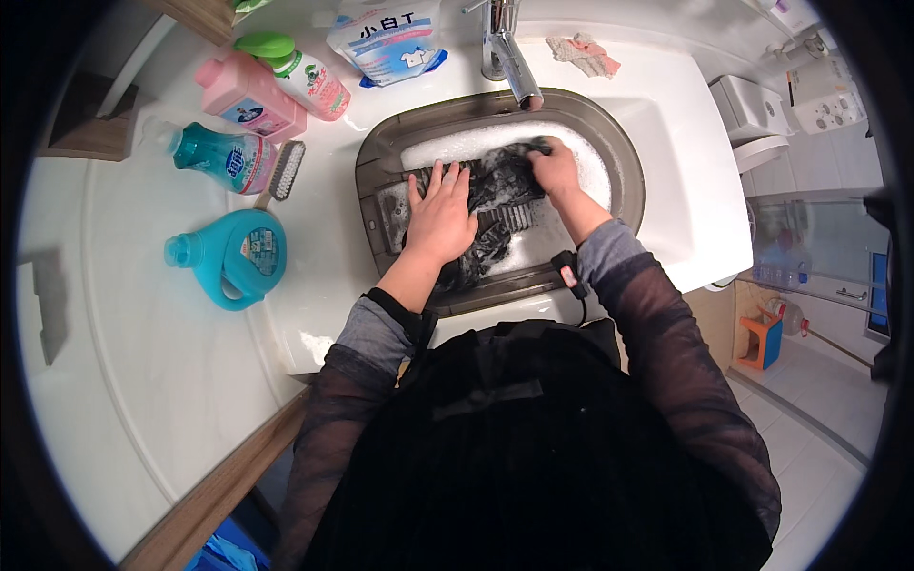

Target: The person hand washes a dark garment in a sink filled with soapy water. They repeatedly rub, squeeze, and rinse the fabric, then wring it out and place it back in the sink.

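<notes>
Here we are at a white sink, washing a dark cloth (495,195) in a grey tub (624,181). The cloth lies wet inside the tub, on the bumpy ribbed board, with white foam (476,143) around it.

Our left hand (440,214) lies flat and open on the cloth, fingers spread, pressing it down. It does not close around anything. Our right hand (555,167) is curled shut on the far end of the cloth, up near the foam, so that grip is tight on the cloth.

The tap (509,57) hangs over the tub's back edge. We see no water running from it.

How far along are we? We think the wash is in the middle. The cloth is already wet and soapy, and the foam is thick. It still needs rinsing and squeezing out, because the suds are all over it.

On the counter (124,381) to our left stand a pink bottle (249,95), two teal bottles (228,255) and a small scrub brush (286,169). A soap bag (386,43) sits behind the tub.
</notes>
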